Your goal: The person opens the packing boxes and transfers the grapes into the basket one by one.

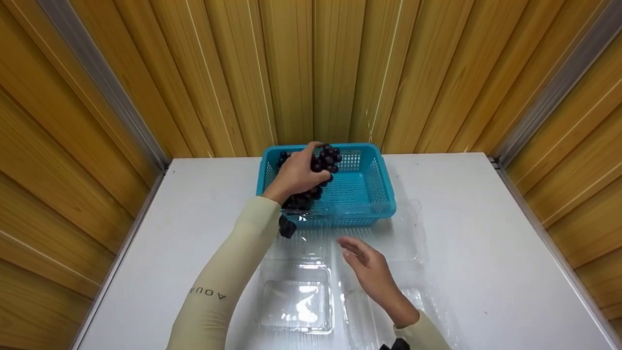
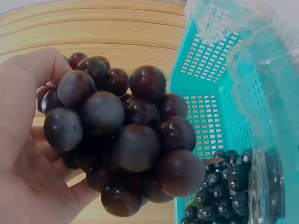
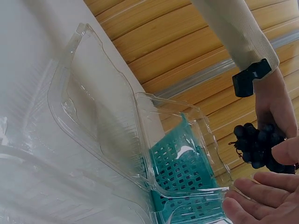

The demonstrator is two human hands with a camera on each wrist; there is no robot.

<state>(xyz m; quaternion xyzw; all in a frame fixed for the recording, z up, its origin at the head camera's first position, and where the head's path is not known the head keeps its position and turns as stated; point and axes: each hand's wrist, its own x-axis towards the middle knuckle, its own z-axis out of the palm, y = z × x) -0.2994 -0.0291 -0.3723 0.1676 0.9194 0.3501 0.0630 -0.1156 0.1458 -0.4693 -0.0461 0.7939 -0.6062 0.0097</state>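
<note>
A bunch of dark grapes (image 2: 138, 147) is gripped by my left hand (image 1: 299, 172), its fingers curled round the fruit. In the head view this hand is over the left part of a blue-green plastic basket (image 1: 384, 187). More dark grapes (image 2: 224, 191) lie in the basket below. My right hand (image 1: 371, 270) is held above clear plastic boxes, nearer the front, with nothing in it and its fingers loosely extended. An open clear box (image 1: 294, 304) lies to its left. The right wrist view shows the held bunch beyond the right fingers (image 3: 261, 191).
Raised clear lids (image 3: 103, 93) stand between the boxes and the basket, partly overlapping its front. Another clear box (image 1: 359, 316) lies under the right forearm. All this rests on a white table (image 1: 486, 253), with wood-look panels (image 1: 335, 73) at the back and sides.
</note>
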